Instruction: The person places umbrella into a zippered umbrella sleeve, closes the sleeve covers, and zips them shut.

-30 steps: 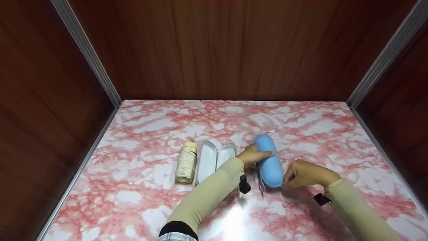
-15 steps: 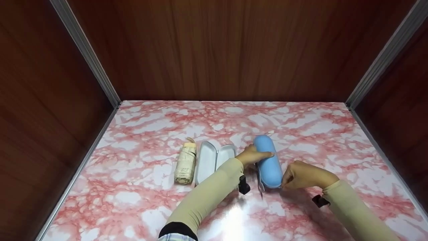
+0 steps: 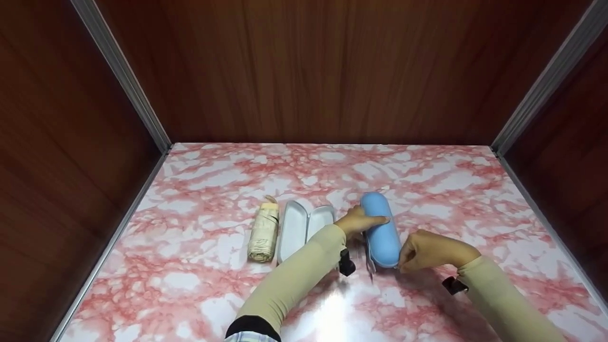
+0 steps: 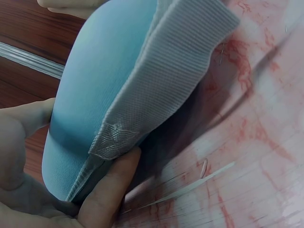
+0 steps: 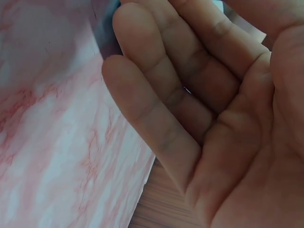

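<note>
A blue zip-up hard case with rounded ends lies right of centre on the table in the head view. My left hand grips it across the middle, thumb on top. In the left wrist view, a grey ribbed strap runs along the case's zipped seam, with a fingertip under the strap's end. My right hand is at the case's near right corner, thumb and forefinger pinching at the zip's end. The zipper pull is mostly hidden by those fingers. In the right wrist view, the other fingers are loosely bent.
Left of the case, an open pale glasses case lies partly behind my left forearm. Beside it is a folded beige umbrella. The pink-and-white marbled table is bounded by brown wood-grain panels.
My right hand has shifted slightly left and toward me at the case's near end. The left hand keeps its grip, and the other things stay in place.
</note>
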Demonstrator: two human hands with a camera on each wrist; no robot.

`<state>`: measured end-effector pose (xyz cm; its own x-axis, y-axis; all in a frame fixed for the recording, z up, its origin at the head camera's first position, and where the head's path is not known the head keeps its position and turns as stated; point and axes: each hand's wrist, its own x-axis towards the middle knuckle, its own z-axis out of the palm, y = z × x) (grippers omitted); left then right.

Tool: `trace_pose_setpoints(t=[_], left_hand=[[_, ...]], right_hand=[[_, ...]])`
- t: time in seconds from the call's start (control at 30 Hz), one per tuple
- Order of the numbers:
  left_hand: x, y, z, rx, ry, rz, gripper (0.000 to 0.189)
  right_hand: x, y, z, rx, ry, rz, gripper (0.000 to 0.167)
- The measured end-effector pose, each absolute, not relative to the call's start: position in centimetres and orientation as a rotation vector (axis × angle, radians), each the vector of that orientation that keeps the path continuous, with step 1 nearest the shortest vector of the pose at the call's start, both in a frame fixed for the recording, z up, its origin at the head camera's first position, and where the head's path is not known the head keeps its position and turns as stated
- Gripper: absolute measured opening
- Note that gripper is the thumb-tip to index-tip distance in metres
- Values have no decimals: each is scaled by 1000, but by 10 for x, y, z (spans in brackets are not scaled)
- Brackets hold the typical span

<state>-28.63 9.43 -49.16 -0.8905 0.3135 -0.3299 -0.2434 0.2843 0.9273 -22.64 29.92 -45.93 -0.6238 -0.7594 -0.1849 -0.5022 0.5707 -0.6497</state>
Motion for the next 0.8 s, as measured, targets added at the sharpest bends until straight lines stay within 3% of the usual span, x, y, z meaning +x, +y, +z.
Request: trace_pose_setpoints(t=[0.27,0.53,0.8], left_hand=[[-286,93,-492,65,2123,1628,78],[-285,91,-491,74,2077,1656,75],[-284,93,-491,53,2119,1654,73]], right_hand=[[-228,301,-459,-972,2290,-843,2],[-235,310,-458,-973,2195,-888,12],[-246,325,-458,-751,2185,-979,17]])
